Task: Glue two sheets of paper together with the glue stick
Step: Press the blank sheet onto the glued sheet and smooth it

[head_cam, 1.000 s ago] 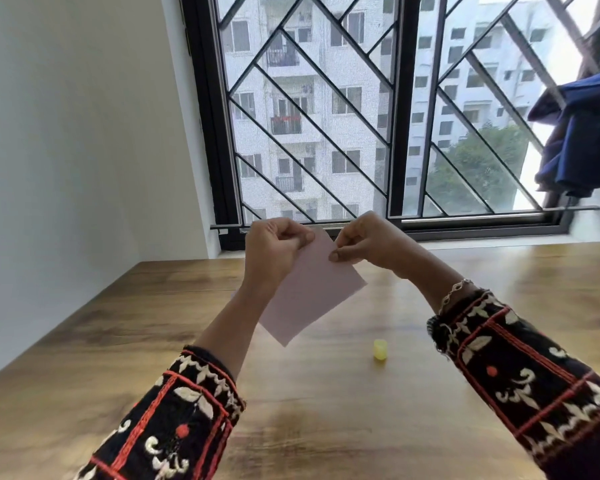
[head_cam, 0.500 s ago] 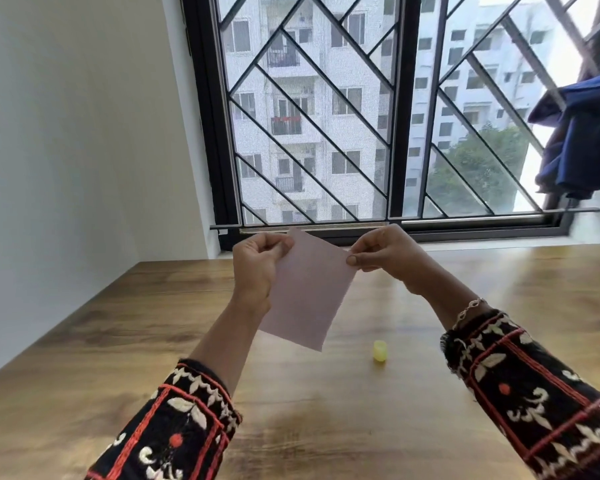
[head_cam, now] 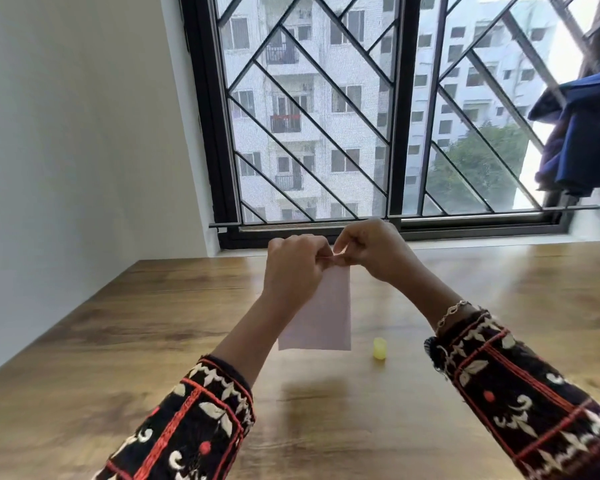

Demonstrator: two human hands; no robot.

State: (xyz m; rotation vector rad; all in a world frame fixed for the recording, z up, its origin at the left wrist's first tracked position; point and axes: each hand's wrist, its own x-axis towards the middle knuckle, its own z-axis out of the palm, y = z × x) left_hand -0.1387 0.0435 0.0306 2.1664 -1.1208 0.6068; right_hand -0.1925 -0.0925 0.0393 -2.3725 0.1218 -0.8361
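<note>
Paper (head_cam: 326,317) pinched at top edge by left hand (head_cam: 293,268) and right hand (head_cam: 368,251), fingertips together; probably pressing the seam, next lay it flat.

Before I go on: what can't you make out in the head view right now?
Head view, paper: whether it is one sheet or two stacked cannot be told. The left hand and right hand pinching it cover its top edge.
Head view, small yellow cylinder on the table: too small to tell a glue stick from a cap.
</note>
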